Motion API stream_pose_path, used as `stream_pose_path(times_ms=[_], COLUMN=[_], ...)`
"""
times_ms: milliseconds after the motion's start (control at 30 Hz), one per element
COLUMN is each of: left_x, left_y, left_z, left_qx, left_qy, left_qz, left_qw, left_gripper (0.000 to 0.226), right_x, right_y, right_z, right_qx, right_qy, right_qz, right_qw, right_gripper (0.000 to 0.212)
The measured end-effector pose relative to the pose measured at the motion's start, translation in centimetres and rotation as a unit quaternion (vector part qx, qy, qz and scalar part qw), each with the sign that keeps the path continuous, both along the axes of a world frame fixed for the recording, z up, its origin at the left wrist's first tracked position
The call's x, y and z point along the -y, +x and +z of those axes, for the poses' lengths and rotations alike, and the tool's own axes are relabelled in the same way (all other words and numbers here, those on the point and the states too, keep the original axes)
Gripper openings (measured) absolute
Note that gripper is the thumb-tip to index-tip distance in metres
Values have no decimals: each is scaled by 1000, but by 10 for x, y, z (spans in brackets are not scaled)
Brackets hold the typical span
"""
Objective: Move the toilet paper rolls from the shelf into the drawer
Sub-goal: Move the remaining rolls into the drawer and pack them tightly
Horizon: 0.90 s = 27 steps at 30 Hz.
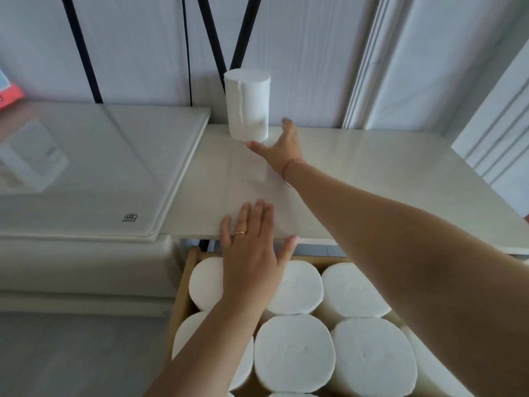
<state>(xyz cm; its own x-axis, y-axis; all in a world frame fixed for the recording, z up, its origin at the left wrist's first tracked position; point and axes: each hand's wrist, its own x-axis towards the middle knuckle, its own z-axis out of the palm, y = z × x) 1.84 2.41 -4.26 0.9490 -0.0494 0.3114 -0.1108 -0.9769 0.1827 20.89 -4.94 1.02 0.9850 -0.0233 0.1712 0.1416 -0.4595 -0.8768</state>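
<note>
One white toilet paper roll [248,104] stands upright at the back of the pale shelf [372,179], against the wall. My right hand [282,150] stretches toward it with fingers spread, just right of and below the roll's base, holding nothing. My left hand [253,247] lies flat and open over the shelf's front edge, above the drawer. The wooden drawer [183,305] stands pulled out below the shelf and holds several upright white rolls [294,351] packed side by side.
A glass-topped white surface [86,173] adjoins the shelf on the left, slightly higher. A red box [8,96] sits at its far left edge. Black poles [211,38] run up the white wall behind. Grey floor lies at the lower left.
</note>
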Motion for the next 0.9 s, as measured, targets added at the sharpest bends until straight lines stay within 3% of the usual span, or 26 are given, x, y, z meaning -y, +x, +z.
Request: stream_pose_path(times_ms=[567, 900], left_x=[0, -2], left_y=[-2, -1], left_z=[-3, -2], left_qx=[7, 13], left_qy=[-35, -10], left_qz=[-3, 5], left_qw=[999, 1000], left_gripper=[68, 69], right_x=[-32, -14], right_y=[83, 52], right_z=[-1, 3], right_qx=[8, -8], right_qy=[113, 80], right_qz=[10, 22], right_qw=[993, 997], right_gripper=[108, 77])
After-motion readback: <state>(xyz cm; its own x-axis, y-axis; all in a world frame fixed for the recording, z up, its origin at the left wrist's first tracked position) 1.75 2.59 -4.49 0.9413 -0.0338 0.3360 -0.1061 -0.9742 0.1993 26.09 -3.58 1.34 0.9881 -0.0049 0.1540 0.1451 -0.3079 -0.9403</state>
